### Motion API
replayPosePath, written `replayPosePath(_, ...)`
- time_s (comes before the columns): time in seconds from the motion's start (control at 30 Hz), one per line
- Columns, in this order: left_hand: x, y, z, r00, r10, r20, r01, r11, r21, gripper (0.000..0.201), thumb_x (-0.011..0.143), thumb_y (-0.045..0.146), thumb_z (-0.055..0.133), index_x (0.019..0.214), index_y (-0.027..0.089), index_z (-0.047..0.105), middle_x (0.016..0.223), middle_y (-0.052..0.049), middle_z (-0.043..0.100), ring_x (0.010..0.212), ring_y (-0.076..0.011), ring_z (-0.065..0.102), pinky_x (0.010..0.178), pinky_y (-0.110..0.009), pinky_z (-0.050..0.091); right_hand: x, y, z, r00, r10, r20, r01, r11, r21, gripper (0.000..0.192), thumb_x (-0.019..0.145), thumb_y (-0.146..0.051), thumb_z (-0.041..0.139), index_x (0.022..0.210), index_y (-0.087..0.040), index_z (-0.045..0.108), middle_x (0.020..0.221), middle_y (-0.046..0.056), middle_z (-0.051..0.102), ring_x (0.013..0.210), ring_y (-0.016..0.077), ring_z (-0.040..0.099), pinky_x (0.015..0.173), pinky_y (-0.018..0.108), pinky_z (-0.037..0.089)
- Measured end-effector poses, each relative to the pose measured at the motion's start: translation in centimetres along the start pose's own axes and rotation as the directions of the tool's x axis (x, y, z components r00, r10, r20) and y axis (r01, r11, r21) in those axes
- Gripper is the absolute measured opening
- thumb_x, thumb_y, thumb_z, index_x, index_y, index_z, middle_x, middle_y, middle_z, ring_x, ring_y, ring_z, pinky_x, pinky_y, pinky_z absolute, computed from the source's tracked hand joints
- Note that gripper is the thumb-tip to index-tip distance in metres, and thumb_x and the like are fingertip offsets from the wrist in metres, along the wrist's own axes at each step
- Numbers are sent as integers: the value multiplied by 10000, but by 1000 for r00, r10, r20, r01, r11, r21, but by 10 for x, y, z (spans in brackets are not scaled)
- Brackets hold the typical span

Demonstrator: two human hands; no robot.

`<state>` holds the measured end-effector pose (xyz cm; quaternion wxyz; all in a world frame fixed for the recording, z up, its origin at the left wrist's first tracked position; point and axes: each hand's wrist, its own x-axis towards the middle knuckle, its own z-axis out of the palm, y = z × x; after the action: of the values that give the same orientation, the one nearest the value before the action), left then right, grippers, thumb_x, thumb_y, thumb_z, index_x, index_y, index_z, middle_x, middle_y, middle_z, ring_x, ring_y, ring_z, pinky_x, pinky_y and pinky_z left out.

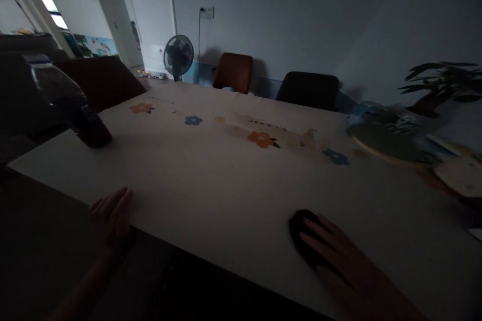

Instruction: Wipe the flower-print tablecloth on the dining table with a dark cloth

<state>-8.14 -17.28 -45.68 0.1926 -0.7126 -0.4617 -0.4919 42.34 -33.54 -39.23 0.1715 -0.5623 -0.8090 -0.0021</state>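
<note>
My right hand (pixel 344 256) lies over a black computer mouse (pixel 301 225) on the white table (pixel 211 195), its fingers draped along the mouse's top and side. Much of the mouse is hidden under the palm and fingers. At the near left edge of the table rests my left hand (pixel 111 215), with the fingers laid on the tabletop and nothing in them. Beyond it, at the table's left end, stands a clear plastic bottle (pixel 71 103) with dark liquid in its lower part; it looks tilted in this view.
A round green board (pixel 384 143) with plastic-wrapped items lies at the far right, near a potted plant (pixel 433 90). Two chairs, one brown (pixel 232 71) and one dark (pixel 309 89), line the far side. Behind the table is a fan (pixel 178 56). The room is dim.
</note>
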Motion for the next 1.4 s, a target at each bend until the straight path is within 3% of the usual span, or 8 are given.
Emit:
replayPosePath(0.2,5,8,1,998,54,-21,-55,998,-44,520,1010,244,257,1494,295,443,1381,-144,560,1194,-302,540,994,-552,393,108,-21,4,980,-127,155,114,989,91,485,1032,-447,422,1475,-269,501,1557,59,364,1478,310,229,1185,575,307)
replayPosePath(0.57,12,4,-3,991,121,-49,-118,991,63,508,984,347,269,1406,248,532,1052,-138,663,839,-277,584,807,-452,415,335,-77,60,921,-201,334,164,977,136,582,1042,-460,423,1540,-161,399,1592,113,292,1497,316,150,1235,482,160)
replayPosePath(0.73,16,-10,-22,936,257,242,-275,960,44,475,971,350,327,1394,201,483,1084,-162,636,893,-280,594,765,-419,411,420,-103,91,920,-125,372,89,990,111,607,1042,-466,427,1567,-173,343,1618,102,223,1504,320,104,1237,462,127)
replayPosePath(0.8,17,-13,-27,927,259,271,-283,958,53,443,974,355,327,1343,187,504,1094,-171,630,906,-282,594,761,-417,412,444,-109,99,930,-97,355,63,992,106,595,1045,-465,406,1556,-164,360,1616,116,226,1501,335,108,1229,483,141)
replayPosePath(0.93,17,-8,-21,942,245,230,-264,963,57,433,981,331,307,1332,186,515,1057,-163,635,874,-267,593,751,-402,414,466,-116,106,949,-37,312,6,995,101,561,1049,-456,372,1525,-162,405,1592,141,277,1486,357,155,1201,532,198)
replayPosePath(1.1,13,-3,0,976,204,-79,-201,979,36,520,982,360,273,1425,226,510,1057,-145,648,841,-266,583,784,-420,399,456,-119,106,956,-28,291,-5,994,109,528,1045,-447,390,1496,-180,459,1574,122,324,1479,344,195,1199,527,224)
replayPosePath(1.27,11,-5,4,971,231,-61,-229,972,45,535,994,347,267,1470,202,463,1081,-170,644,854,-277,572,771,-419,399,418,-126,98,952,-93,290,57,990,130,537,1041,-445,441,1512,-189,447,1581,112,315,1479,335,206,1210,497,217)
replayPosePath(1.4,9,-6,1,990,130,-56,-128,991,43,493,983,383,308,1387,218,537,1105,-153,652,860,-283,581,801,-458,420,369,-129,80,934,-180,308,140,979,146,532,1030,-452,501,1504,-213,465,1581,90,321,1478,320,220,1221,459,202)
